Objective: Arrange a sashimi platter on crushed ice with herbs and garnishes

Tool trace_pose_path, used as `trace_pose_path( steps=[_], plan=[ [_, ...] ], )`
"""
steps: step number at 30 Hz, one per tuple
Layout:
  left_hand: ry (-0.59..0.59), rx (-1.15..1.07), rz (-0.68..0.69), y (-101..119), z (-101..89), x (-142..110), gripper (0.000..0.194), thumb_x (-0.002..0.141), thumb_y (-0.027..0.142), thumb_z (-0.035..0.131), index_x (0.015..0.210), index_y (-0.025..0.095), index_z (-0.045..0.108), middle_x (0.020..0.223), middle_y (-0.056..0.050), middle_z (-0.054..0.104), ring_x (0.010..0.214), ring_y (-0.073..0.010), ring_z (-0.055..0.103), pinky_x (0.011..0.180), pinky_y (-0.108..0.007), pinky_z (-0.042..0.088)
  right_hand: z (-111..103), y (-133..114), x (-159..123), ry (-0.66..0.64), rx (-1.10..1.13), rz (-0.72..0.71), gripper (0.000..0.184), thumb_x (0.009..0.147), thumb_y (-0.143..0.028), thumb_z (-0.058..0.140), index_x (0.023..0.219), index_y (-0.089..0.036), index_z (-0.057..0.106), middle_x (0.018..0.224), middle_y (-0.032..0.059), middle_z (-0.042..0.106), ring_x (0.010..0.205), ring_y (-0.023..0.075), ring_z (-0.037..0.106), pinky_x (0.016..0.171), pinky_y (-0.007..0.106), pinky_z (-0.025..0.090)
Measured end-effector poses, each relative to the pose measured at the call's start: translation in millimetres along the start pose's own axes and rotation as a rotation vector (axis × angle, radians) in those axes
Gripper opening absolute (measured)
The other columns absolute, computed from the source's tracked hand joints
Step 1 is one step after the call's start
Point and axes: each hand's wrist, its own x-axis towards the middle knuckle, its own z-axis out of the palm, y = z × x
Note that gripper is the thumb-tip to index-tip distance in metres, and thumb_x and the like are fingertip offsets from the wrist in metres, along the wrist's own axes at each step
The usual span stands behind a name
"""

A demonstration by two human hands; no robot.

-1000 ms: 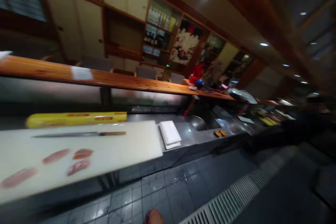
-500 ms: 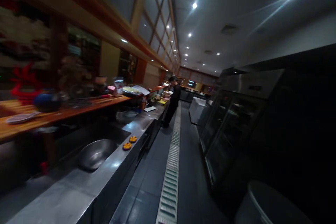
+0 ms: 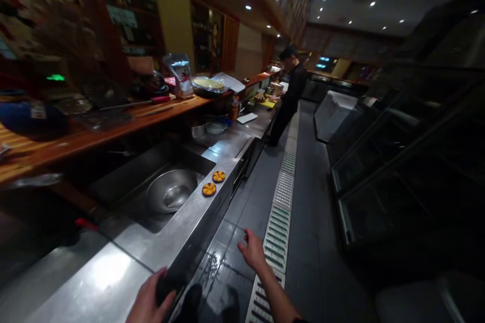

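Note:
My left hand (image 3: 148,297) is low in the view, beside the front edge of the steel counter (image 3: 125,255). Its thumb and fingers are apart, with a dark patch showing between them that I cannot make out. Out over the floor hangs my right hand (image 3: 251,249), fingers loosely bent and apart, with nothing seen in it. Two round dark pieces with orange segments on top, one nearer (image 3: 209,190) and one farther (image 3: 219,176), sit on the counter rim by the sink (image 3: 113,181). A large steel bowl (image 3: 172,191) stands in that sink.
A floor drain grate (image 3: 276,237) runs along the aisle, with wet tiles (image 3: 212,267) to its left. Farther on, a person in black (image 3: 295,88) stands at the counter. Glass-door fridges (image 3: 386,181) line the right; a wooden shelf (image 3: 151,116) runs above the sink.
Both my hands have come into view at the bottom. My view has tilted down and turned left, and the sink and the two orange-topped pieces appear nearer the middle.

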Motion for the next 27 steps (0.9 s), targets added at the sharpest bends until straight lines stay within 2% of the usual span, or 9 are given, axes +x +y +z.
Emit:
trace_pose_path(
  steps=[2,6,8,10,12,15,20,23,27],
  plan=[
    [0.036,-0.023,0.082,4.4,27.1,71.7,0.062,0.078,0.054,0.055,0.123,0.011,0.052,0.123,-0.018,0.062,0.115,-0.0345,0.059,0.102,-0.052,0.048,0.6,-13.6,61.4,0.04,0.0,-0.057,0.058,0.075,-0.018,0.058,0.132,-0.009,0.052,0.115,0.0159,0.065,0.11,0.0308,0.061,0.101,0.039,0.046],
    [0.09,0.028,0.182,19.9,84.1,213.6,0.074,0.08,0.047,0.055,0.137,0.003,0.037,0.133,-0.024,0.05,0.122,-0.0366,0.051,0.105,-0.054,0.043,16.7,-53.3,181.6,0.111,-0.04,-0.211,0.068,0.076,-0.022,0.063,0.14,-0.008,0.043,0.129,0.019,0.057,0.121,0.0323,0.053,0.108,0.044,0.042],
    [0.068,0.071,0.208,21.4,108.1,266.1,0.08,0.078,0.044,0.057,0.141,0.002,0.031,0.137,-0.025,0.045,0.127,-0.0378,0.045,0.107,-0.053,0.04,32.0,-70.1,238.1,0.072,-0.076,-0.244,0.077,0.076,-0.024,0.065,0.145,-0.007,0.035,0.139,0.0195,0.05,0.13,0.0322,0.045,0.112,0.046,0.038],
    [0.039,0.112,0.22,18.6,127.1,303.1,0.086,0.077,0.045,0.061,0.143,0.002,0.026,0.14,-0.026,0.042,0.131,-0.0393,0.041,0.109,-0.053,0.038,47.5,-81.4,286.9,-0.015,-0.123,-0.269,0.088,0.074,-0.025,0.068,0.149,-0.007,0.026,0.148,0.0204,0.04,0.136,0.0327,0.037,0.114,0.046,0.035],
    [0.008,0.138,0.209,15.1,140.1,326.5,0.09,0.076,0.047,0.064,0.144,0.003,0.025,0.14,-0.026,0.043,0.131,-0.0399,0.042,0.109,-0.053,0.038,59.1,-87.8,324.0,-0.121,-0.166,-0.29,0.098,0.07,-0.025,0.072,0.151,-0.008,0.02,0.152,0.0206,0.034,0.137,0.0334,0.034,0.113,0.047,0.034],
    [-0.069,0.129,0.164,14.7,148.5,343.8,0.087,0.078,0.051,0.064,0.143,0.006,0.028,0.136,-0.024,0.048,0.126,-0.0384,0.047,0.105,-0.052,0.042,66.2,-92.0,355.8,-0.241,-0.194,-0.295,0.1,0.068,-0.025,0.073,0.152,-0.011,0.021,0.15,0.0182,0.039,0.13,0.0331,0.04,0.108,0.048,0.038],
    [-0.108,0.059,0.078,23.3,149.1,354.4,0.083,0.079,0.05,0.065,0.143,0.01,0.031,0.136,-0.02,0.049,0.125,-0.0373,0.049,0.104,-0.052,0.044,65.6,-91.8,370.8,-0.213,-0.162,-0.372,0.083,0.074,-0.028,0.067,0.147,-0.011,0.031,0.139,0.0161,0.049,0.117,0.0297,0.046,0.103,0.041,0.04],
    [-0.105,0.038,0.101,24.9,150.9,359.6,0.075,0.081,0.043,0.063,0.142,0.011,0.033,0.136,-0.018,0.048,0.125,-0.035,0.048,0.105,-0.05,0.044,68.2,-85.9,376.3,-0.213,-0.171,-0.406,0.081,0.073,-0.032,0.069,0.143,-0.01,0.035,0.132,0.0162,0.053,0.112,0.0284,0.049,0.1,0.04,0.041],
    [-0.09,0.024,0.154,22.0,152.5,365.0,0.067,0.081,0.039,0.062,0.139,0.015,0.038,0.131,-0.016,0.052,0.12,-0.0313,0.052,0.101,-0.047,0.048,67.1,-72.3,380.0,-0.161,-0.154,-0.414,0.083,0.073,-0.033,0.068,0.143,-0.008,0.033,0.134,0.0172,0.051,0.116,0.029,0.048,0.102,0.041,0.04]
  ],
)
